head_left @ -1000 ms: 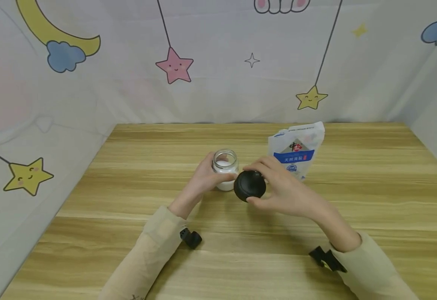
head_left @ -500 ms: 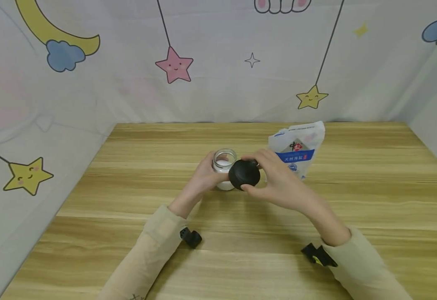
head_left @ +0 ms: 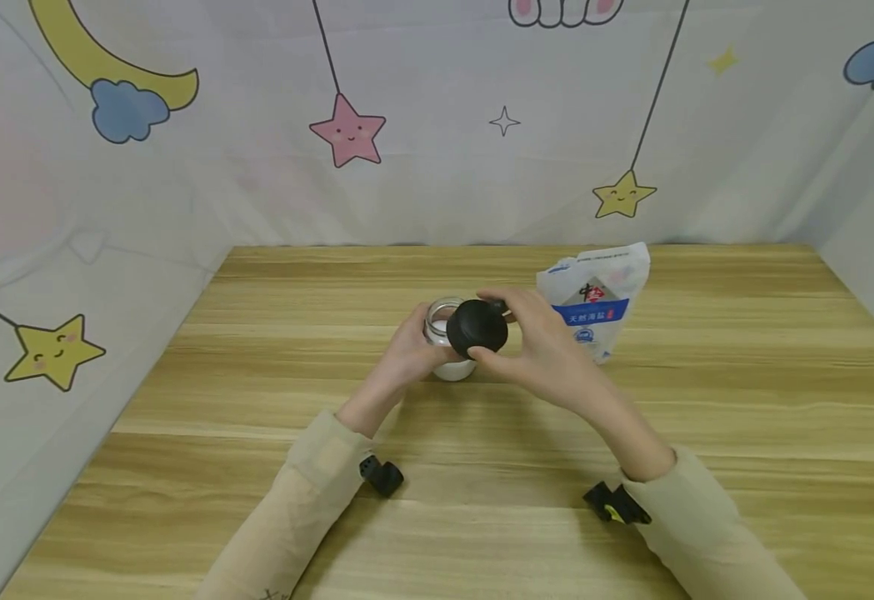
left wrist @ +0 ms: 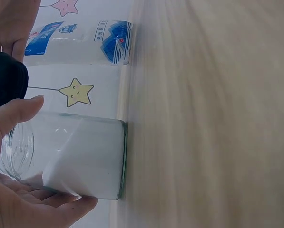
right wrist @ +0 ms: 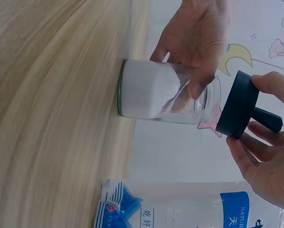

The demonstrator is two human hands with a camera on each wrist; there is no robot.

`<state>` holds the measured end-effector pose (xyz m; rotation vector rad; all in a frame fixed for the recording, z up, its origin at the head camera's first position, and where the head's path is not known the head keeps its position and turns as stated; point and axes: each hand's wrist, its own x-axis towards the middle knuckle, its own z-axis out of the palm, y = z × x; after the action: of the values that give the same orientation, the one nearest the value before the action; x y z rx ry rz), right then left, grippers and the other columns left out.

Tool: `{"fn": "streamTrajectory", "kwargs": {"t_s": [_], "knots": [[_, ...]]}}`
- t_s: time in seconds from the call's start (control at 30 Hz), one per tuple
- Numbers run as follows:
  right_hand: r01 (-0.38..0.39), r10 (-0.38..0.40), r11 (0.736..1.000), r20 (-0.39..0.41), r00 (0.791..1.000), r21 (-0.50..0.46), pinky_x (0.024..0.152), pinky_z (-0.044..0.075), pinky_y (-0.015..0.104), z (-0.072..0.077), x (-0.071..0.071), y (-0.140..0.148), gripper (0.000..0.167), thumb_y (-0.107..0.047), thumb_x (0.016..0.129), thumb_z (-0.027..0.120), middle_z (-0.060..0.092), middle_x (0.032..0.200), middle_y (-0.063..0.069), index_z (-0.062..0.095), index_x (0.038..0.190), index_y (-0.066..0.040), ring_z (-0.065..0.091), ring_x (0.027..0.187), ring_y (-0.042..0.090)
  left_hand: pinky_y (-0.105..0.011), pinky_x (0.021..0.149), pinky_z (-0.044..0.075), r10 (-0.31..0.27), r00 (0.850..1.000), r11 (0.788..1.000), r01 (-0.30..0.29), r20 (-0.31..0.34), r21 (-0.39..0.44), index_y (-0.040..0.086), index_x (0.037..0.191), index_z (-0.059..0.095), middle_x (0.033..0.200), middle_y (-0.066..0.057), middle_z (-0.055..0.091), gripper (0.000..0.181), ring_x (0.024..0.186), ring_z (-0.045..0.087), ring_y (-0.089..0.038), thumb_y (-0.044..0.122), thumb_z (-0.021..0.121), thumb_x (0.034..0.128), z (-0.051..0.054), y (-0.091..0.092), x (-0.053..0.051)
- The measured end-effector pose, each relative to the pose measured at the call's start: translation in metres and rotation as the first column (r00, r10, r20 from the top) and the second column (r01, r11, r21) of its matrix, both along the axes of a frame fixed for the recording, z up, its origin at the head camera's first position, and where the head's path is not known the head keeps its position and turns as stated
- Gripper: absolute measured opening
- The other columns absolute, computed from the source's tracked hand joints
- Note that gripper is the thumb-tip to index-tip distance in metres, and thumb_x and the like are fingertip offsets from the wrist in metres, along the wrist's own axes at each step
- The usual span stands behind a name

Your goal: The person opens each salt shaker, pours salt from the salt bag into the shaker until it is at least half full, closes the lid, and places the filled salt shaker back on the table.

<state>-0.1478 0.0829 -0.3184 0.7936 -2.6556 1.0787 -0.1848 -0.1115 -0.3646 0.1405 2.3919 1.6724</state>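
Observation:
A clear glass jar (right wrist: 149, 90) partly filled with white powder stands upright on the table, its mouth uncovered. My left hand (head_left: 411, 348) grips it from the left, thumb across the near side and fingers behind. My right hand (head_left: 549, 354) pinches a black lid (head_left: 477, 328) by its rim, between thumb and fingers. The lid is tilted and hangs just above and to the right of the jar's mouth, apart from it in the right wrist view. A stubby black handle (right wrist: 267, 119) sticks out of the lid on the side towards my right palm.
Behind my right hand stands a white and blue printed salt bag (head_left: 594, 304), its top edge uneven. The wood-grain table (head_left: 437, 533) ends at a pale cloth backdrop (head_left: 437, 192) printed with stars and a moon.
My right hand has carried the black lid left and away from me, from beside the jar to over the right part of its mouth. The left hand and jar have stayed put.

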Motion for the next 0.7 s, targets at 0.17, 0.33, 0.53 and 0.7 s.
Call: {"fn": "streamTrajectory", "kwargs": {"t_s": [0.17, 0.33, 0.53, 0.7], "knots": [[0.011, -0.011, 0.999, -0.002, 1.000, -0.045, 0.097, 0.051, 0.040, -0.003, -0.004, -0.005, 0.065, -0.025, 0.082, 0.076, 0.054, 0.133, 0.010, 0.047, 0.137, -0.007, 0.051, 0.120, 0.024, -0.047, 0.107, 0.040, 0.001, 1.000, 1.000, -0.001, 0.003, -0.005, 0.007, 0.141, 0.039, 0.136, -0.015, 0.052, 0.075, 0.126, 0.049, -0.032, 0.011, 0.077, 0.0765, 0.000, 0.000, -0.001], [0.030, -0.031, 0.997, -0.022, 0.999, -0.071, 0.096, 0.051, 0.040, -0.008, -0.009, -0.009, 0.063, -0.024, 0.082, 0.077, 0.055, 0.132, 0.010, 0.048, 0.135, -0.008, 0.052, 0.118, 0.024, -0.046, 0.108, 0.040, -0.010, 1.000, 1.000, 0.010, 0.006, 0.016, 0.007, 0.139, 0.040, 0.136, -0.013, 0.052, 0.073, 0.125, 0.050, -0.031, 0.012, 0.078, 0.0766, 0.000, -0.001, -0.001], [0.051, -0.052, 0.996, -0.018, 0.998, -0.078, 0.097, 0.049, 0.042, -0.009, -0.013, -0.013, 0.062, -0.025, 0.081, 0.077, 0.056, 0.132, 0.010, 0.050, 0.134, -0.008, 0.051, 0.117, 0.026, -0.046, 0.108, 0.039, -0.023, 1.000, 1.000, 0.023, 0.008, 0.015, 0.009, 0.139, 0.040, 0.137, -0.011, 0.051, 0.073, 0.125, 0.049, -0.030, 0.014, 0.078, 0.0777, -0.001, -0.002, -0.001], [0.051, -0.054, 0.995, -0.026, 0.998, -0.082, 0.098, 0.049, 0.041, -0.010, -0.016, -0.016, 0.063, -0.023, 0.081, 0.077, 0.056, 0.132, 0.010, 0.048, 0.135, -0.008, 0.051, 0.119, 0.025, -0.047, 0.110, 0.038, -0.010, 1.000, 1.000, 0.010, 0.011, -0.004, 0.009, 0.138, 0.041, 0.134, -0.012, 0.053, 0.071, 0.125, 0.050, -0.030, 0.014, 0.077, 0.0773, -0.001, -0.001, -0.002]]}}
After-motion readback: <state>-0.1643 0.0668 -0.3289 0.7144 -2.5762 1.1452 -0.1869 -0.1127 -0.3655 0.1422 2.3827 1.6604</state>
